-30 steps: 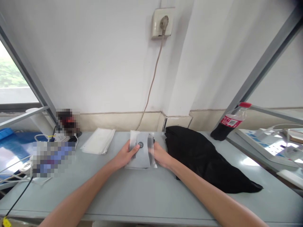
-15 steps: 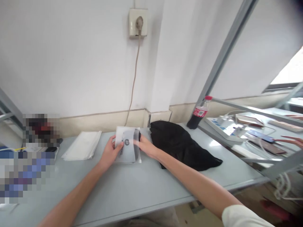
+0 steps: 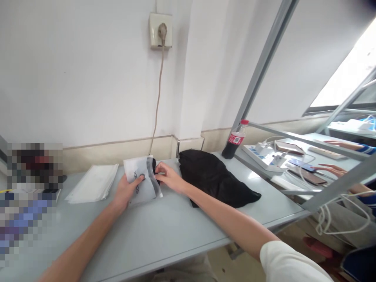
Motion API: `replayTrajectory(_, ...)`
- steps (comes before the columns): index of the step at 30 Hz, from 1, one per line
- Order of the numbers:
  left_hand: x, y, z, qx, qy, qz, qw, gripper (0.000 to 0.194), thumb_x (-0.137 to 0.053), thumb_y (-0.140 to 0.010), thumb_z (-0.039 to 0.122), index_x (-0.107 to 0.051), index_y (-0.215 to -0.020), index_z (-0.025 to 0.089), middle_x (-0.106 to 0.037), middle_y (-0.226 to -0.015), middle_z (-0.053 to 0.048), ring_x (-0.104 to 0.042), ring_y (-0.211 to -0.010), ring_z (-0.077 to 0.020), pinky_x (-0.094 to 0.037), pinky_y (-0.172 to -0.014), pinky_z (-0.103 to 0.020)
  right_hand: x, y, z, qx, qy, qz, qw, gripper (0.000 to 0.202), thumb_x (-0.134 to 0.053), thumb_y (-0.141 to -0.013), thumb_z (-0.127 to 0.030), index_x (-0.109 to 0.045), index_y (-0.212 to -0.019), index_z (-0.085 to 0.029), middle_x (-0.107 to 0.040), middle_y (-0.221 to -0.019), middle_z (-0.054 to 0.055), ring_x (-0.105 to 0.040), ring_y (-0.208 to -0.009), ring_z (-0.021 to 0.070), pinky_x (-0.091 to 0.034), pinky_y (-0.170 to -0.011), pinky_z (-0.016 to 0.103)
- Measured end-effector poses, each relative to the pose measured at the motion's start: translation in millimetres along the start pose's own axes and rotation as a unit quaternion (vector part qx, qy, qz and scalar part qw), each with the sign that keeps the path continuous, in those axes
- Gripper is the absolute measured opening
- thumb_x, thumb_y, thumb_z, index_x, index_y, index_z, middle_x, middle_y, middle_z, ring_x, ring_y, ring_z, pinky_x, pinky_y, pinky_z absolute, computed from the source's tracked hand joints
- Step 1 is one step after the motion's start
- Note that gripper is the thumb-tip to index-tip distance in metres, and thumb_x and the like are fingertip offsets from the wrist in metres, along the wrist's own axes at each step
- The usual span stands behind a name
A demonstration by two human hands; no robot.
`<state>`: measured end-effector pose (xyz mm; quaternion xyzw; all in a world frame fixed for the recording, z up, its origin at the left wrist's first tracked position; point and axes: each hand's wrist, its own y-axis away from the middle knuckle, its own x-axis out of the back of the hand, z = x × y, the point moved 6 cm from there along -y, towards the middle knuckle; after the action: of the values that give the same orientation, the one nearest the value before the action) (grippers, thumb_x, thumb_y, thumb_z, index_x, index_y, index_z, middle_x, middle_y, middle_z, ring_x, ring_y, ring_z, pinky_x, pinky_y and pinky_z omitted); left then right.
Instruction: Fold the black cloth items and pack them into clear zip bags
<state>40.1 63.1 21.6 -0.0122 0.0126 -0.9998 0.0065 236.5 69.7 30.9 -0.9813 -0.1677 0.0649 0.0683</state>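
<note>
My left hand is closed on the left side of a frosted zip bag with dark printed lettering, its thumb across the front. The bag is tilted just above the table, its mouth toward the right. A bit of black fabric sticks out of that mouth. My right hand pinches the fabric there, its fingertips partly hidden. Right of this hand, a larger black cloth lies spread on the table. A stack of similar whitish bags lies to the left.
A cola bottle stands behind the black cloth beside a slanted metal post. Past the rail are a power strip, phones and another person's hand. A plugged cord hangs down the wall.
The view has shifted right, so things sit further left. The bag has tilted, and my right fingers have moved from its front edge to the black fabric at the mouth.
</note>
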Motion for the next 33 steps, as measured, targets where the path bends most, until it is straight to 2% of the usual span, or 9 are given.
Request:
replayTrajectory(3, -9.9, 7, 1, 0.021, 0.024, -0.070, 0.997, 0.060, -0.086, -0.077, 0.053, -0.067, -0.123, 0.020, -0.076, -0.121, -0.012, -0.073, -0.105, -0.0273, -0.059, -0.084, -0.034, -3, 2, -3, 0.010, 0.005, -0.017, 1.000, 0.031, -0.080, -0.076, -0.036, -0.053, -0.087, -0.025, -0.062, -0.093, -0.003, -0.056, -0.067, 0.0118, -0.045, -0.055, 0.023)
replayTrajectory(5, -13.7, 10, 2, 0.016, 0.034, -0.086, 0.996, 0.060, -0.086, -0.078, 0.053, -0.066, -0.124, 0.020, -0.076, -0.123, -0.013, -0.073, -0.106, -0.0273, -0.059, -0.085, -0.034, -3, 3, -2, 0.006, 0.001, -0.012, 1.000, 0.022, -0.076, -0.078, -0.035, -0.058, -0.087, -0.025, -0.064, -0.090, -0.003, -0.057, -0.070, 0.0131, -0.046, -0.057, 0.023)
replayTrajectory(11, -2.8, 5, 1, -0.030, 0.004, 0.017, 0.999, 0.066, -0.088, -0.075, 0.053, -0.064, -0.125, 0.019, -0.076, -0.120, -0.013, -0.073, -0.105, -0.0285, -0.059, -0.084, -0.036, -4, 4, 3, -0.030, -0.024, -0.039, 0.998, 0.016, -0.080, -0.075, -0.035, -0.074, -0.079, -0.020, -0.072, -0.085, 0.000, -0.066, -0.081, 0.0170, -0.053, -0.078, 0.030)
replayTrajectory(14, -5.5, 6, 1, -0.015, 0.020, -0.024, 0.999, 0.065, -0.085, -0.078, 0.056, -0.063, -0.128, 0.020, -0.075, -0.122, -0.013, -0.073, -0.107, -0.0281, -0.059, -0.084, -0.035, -7, 7, 0, -0.035, -0.034, -0.067, 0.997, 0.033, -0.083, -0.076, -0.039, -0.078, -0.104, -0.023, -0.077, -0.106, 0.003, -0.071, -0.095, 0.0208, -0.055, -0.092, 0.036)
replayTrajectory(18, -16.0, 16, 3, 0.052, 0.031, -0.143, 0.988, 0.060, -0.080, -0.084, 0.060, -0.064, -0.129, 0.022, -0.074, -0.125, -0.012, -0.073, -0.105, -0.0267, -0.059, -0.083, -0.033, -13, 13, -6, -0.012, -0.041, -0.110, 0.993, 0.069, -0.089, -0.075, -0.038, -0.063, -0.138, -0.029, -0.072, -0.128, 0.005, -0.070, -0.111, 0.0247, -0.057, -0.097, 0.040)
replayTrajectory(22, -17.4, 23, 7, 0.084, 0.036, -0.180, 0.979, 0.064, -0.081, -0.083, 0.060, -0.062, -0.133, 0.024, -0.073, -0.128, -0.013, -0.073, -0.108, -0.0276, -0.060, -0.082, -0.035, -16, 18, -7, 0.003, -0.042, -0.131, 0.990, 0.089, -0.093, -0.072, -0.035, -0.050, -0.150, -0.031, -0.069, -0.133, 0.006, -0.065, -0.122, 0.0256, -0.055, -0.104, 0.041)
replayTrajectory(26, -20.7, 26, 6, 0.091, 0.039, -0.208, 0.973, 0.063, -0.082, -0.083, 0.057, -0.063, -0.133, 0.023, -0.073, -0.129, -0.013, -0.073, -0.109, -0.0280, -0.059, -0.085, -0.036, -20, 19, -6, 0.002, -0.039, -0.147, 0.988, 0.083, -0.091, -0.074, -0.036, -0.055, -0.148, -0.029, -0.072, -0.127, 0.006, -0.067, -0.120, 0.0262, -0.053, -0.106, 0.043)
replayTrajectory(29, -19.0, 20, 5, 0.049, 0.033, -0.174, 0.983, 0.060, -0.085, -0.081, 0.055, -0.067, -0.126, 0.020, -0.074, -0.127, -0.014, -0.073, -0.109, -0.0294, -0.059, -0.088, -0.038, -18, 15, -3, -0.010, -0.033, -0.133, 0.991, 0.063, -0.087, -0.077, -0.039, -0.068, -0.135, -0.024, -0.076, -0.117, 0.005, -0.070, -0.111, 0.0246, -0.051, -0.108, 0.043)
replayTrajectory(33, -4.5, 6, 5, -0.029, 0.019, -0.042, 0.999, 0.061, -0.086, -0.079, 0.054, -0.066, -0.126, 0.020, -0.076, -0.123, -0.013, -0.072, -0.111, -0.0305, -0.058, -0.093, -0.040, -4, 7, -3, -0.003, -0.009, -0.064, 0.998, 0.061, -0.083, -0.081, -0.041, -0.069, -0.138, -0.025, -0.078, -0.102, 0.001, -0.071, -0.095, 0.0200, -0.052, -0.103, 0.042)
